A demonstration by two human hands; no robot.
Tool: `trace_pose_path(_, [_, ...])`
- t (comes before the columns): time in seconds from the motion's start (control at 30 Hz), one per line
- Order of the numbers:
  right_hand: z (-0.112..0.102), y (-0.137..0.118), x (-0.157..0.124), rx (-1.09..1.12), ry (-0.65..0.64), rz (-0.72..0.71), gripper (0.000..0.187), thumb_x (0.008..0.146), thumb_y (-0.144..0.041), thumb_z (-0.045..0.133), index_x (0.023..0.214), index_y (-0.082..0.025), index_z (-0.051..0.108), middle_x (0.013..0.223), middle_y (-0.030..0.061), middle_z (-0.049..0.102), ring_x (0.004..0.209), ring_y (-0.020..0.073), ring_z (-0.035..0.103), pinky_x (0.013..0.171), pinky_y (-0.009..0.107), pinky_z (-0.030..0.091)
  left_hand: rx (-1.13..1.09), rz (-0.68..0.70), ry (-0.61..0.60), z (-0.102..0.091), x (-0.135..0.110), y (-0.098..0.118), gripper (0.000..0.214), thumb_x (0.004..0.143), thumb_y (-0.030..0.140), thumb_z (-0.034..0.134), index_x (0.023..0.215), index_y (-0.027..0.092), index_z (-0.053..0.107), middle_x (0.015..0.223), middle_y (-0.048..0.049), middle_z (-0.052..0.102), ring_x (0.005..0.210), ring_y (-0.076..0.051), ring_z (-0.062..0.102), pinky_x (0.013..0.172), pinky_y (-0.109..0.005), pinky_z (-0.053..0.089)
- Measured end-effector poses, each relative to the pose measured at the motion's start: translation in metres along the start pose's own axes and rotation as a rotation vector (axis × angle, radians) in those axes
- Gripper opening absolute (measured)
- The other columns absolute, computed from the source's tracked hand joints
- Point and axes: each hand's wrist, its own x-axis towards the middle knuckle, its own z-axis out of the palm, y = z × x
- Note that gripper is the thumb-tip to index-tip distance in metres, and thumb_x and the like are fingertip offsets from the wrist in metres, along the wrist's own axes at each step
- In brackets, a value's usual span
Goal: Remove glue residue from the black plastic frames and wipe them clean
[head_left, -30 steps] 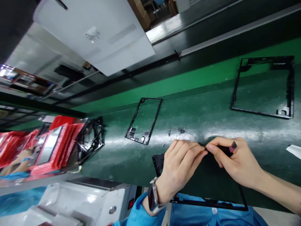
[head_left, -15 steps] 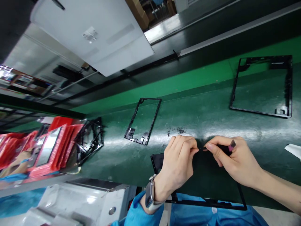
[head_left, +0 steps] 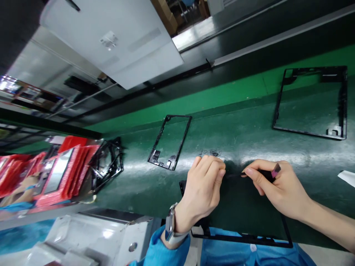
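Note:
My right hand (head_left: 273,183) is closed around a slim black tool with a purple end (head_left: 276,170), its thin tip pointing left toward my other hand. My left hand (head_left: 203,184), with a watch on its wrist, has its fingers pinched together; whatever is between them is hidden. Beneath both hands lies a thin black rectangular frame (head_left: 249,240) at the bench's near edge, partly covered by my left hand. Beyond my left hand, a small heap of fine black shavings (head_left: 213,152) rests on the green bench (head_left: 222,131).
One black frame (head_left: 182,142) lies left of centre and another (head_left: 344,107) at the far right. Several red-wrapped panels (head_left: 74,173) and stacked black frames (head_left: 121,157) stand at the left, near another person's arm (head_left: 19,190). A white scrap (head_left: 346,177) sits at the right edge.
My left hand has moved a little left and toward me, widening the gap to the tool tip. My right hand has stayed almost in place with the tool.

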Motion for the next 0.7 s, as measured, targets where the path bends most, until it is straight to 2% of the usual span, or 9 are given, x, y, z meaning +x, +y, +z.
trace_pose_path(0.07, [0.000, 0.000, 0.000, -0.007, 0.003, -0.002, 0.039, 0.108, -0.046, 0.058, 0.083, -0.021, 0.073, 0.052, -0.0042, 0.056, 0.048, 0.0115, 0.052, 0.052, 0.028, 0.040, 0.030, 0.010, 0.027, 0.001, 0.000, -0.003, 0.019, 0.111, 0.014, 0.047, 0.096, 0.020, 0.056, 0.095, -0.0025, 0.069, 0.084, -0.018, 0.060, 0.078, -0.036, 0.041])
trace_pose_path(0.17, [-0.001, 0.001, 0.001, -0.019, 0.005, -0.005, 0.037, 0.107, -0.045, 0.058, 0.085, -0.021, 0.074, 0.052, -0.0046, 0.056, 0.048, 0.0117, 0.053, 0.052, 0.028, 0.040, -0.018, 0.011, 0.076, 0.004, 0.000, -0.002, 0.003, 0.109, 0.020, 0.059, 0.110, 0.019, 0.062, 0.107, -0.0051, 0.071, 0.097, -0.019, 0.064, 0.086, -0.035, 0.046])
trace_pose_path(0.27, [-0.001, 0.000, 0.002, -0.041, 0.018, -0.022, 0.036, 0.107, -0.043, 0.058, 0.084, -0.021, 0.075, 0.052, -0.0044, 0.056, 0.048, 0.0122, 0.053, 0.053, 0.028, 0.040, -0.070, 0.032, 0.070, 0.007, 0.000, 0.004, 0.014, 0.107, 0.020, 0.064, 0.121, 0.019, 0.064, 0.112, -0.0057, 0.072, 0.101, -0.019, 0.066, 0.089, -0.035, 0.049])
trace_pose_path(0.47, [0.000, -0.001, 0.003, -0.065, 0.056, -0.046, 0.036, 0.106, -0.042, 0.059, 0.081, -0.021, 0.074, 0.055, -0.0032, 0.059, 0.050, 0.0129, 0.053, 0.053, 0.028, 0.041, 0.064, 0.151, 0.118, 0.013, 0.003, 0.015, 0.010, 0.102, 0.011, 0.069, 0.109, 0.017, 0.066, 0.097, -0.0032, 0.076, 0.085, -0.018, 0.064, 0.077, -0.035, 0.044])
trace_pose_path(0.7, [0.001, 0.005, 0.001, -0.037, 0.022, 0.030, 0.038, 0.107, -0.046, 0.058, 0.082, -0.022, 0.073, 0.056, -0.0033, 0.059, 0.053, 0.0133, 0.054, 0.055, 0.029, 0.041, 0.297, 0.277, 0.104, 0.016, 0.007, 0.019, 0.007, 0.100, 0.009, 0.068, 0.105, 0.014, 0.066, 0.098, -0.0067, 0.078, 0.083, -0.021, 0.063, 0.074, -0.039, 0.043])
